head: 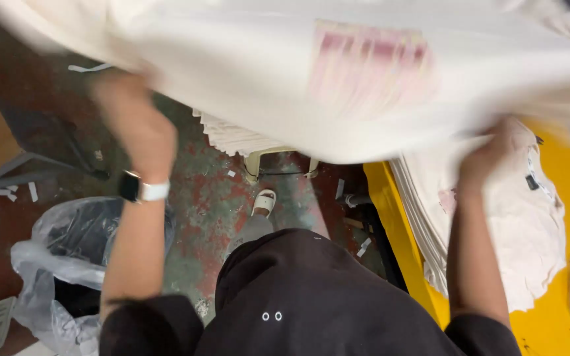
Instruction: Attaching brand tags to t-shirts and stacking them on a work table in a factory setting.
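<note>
We hold the shirt (338, 72) up, long axis 9-to-3; left hand (133, 125) and right hand (489, 155) fingers clamp its lower edge, stack (529, 224) at 4.

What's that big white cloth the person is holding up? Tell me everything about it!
The big white cloth looks like a soft cream-white garment, blurred in the picture. It has a pink and red printed patch near its middle, too smeared to make out. It is spread wide across the top of the view, above the floor. The left hand grips it on one side and the right hand grips its lower edge on the other. Nothing else seems to touch it.
</note>
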